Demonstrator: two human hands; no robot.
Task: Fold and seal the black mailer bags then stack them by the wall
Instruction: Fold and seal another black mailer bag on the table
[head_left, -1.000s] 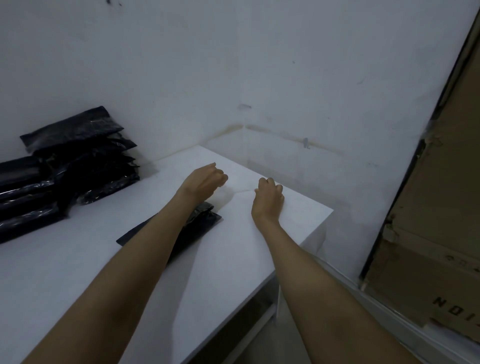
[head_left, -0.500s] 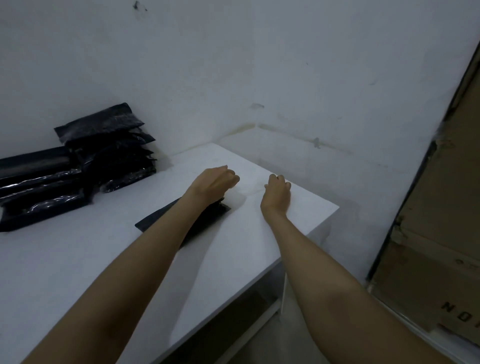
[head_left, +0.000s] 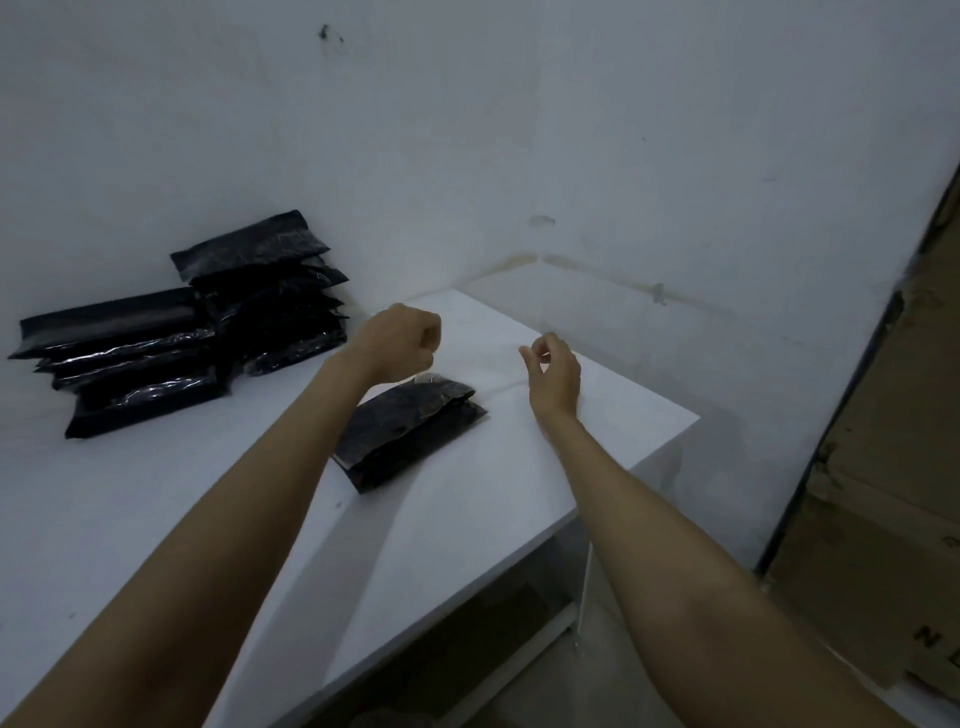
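Note:
A folded black mailer bag (head_left: 410, 431) lies on the white table (head_left: 493, 509), partly under my left forearm. My left hand (head_left: 402, 343) hovers just above the bag's far end, its fingers curled into a fist; nothing shows in it. Over the table to the bag's right, my right hand (head_left: 553, 369) has thumb and forefinger pinched together, seemingly on a thin pale strip (head_left: 498, 388) that is faint against the table. Two stacks of sealed black mailer bags (head_left: 135, 364) (head_left: 270, 306) sit against the wall at the left.
The table's right corner (head_left: 691, 415) and front edge drop off close to my right arm. A large brown cardboard box (head_left: 883, 493) leans at the right. White walls meet in a corner behind the table.
Both hands have lifted off the table. My left hand has come up from the bag, which now shows more fully. The view has swung left, bringing the stacks further in.

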